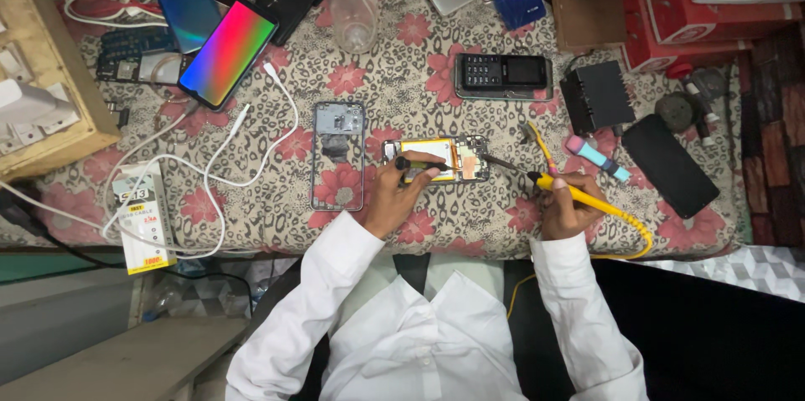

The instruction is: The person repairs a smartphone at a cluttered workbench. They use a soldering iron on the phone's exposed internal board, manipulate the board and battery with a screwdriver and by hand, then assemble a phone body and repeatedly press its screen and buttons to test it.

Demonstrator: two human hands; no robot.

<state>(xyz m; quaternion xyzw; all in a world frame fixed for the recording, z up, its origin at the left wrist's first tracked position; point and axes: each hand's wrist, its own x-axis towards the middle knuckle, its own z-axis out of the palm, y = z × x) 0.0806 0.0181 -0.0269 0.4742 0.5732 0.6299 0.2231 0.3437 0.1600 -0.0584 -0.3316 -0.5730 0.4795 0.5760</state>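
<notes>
One opened phone (436,159) (two tools)

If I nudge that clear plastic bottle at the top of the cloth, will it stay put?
Probably not. The clear bottle looks empty, so likely light and easy to shift. It stands upright and tall on a soft patterned cloth, so a push up high may tip it. Being round, it would likely roll toward the phones beside it.

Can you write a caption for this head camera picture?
Left hand steadies an opened phone; right hand aims a yellow soldering iron.

Soldering iron (579,194) over opened phone (438,160)
</notes>
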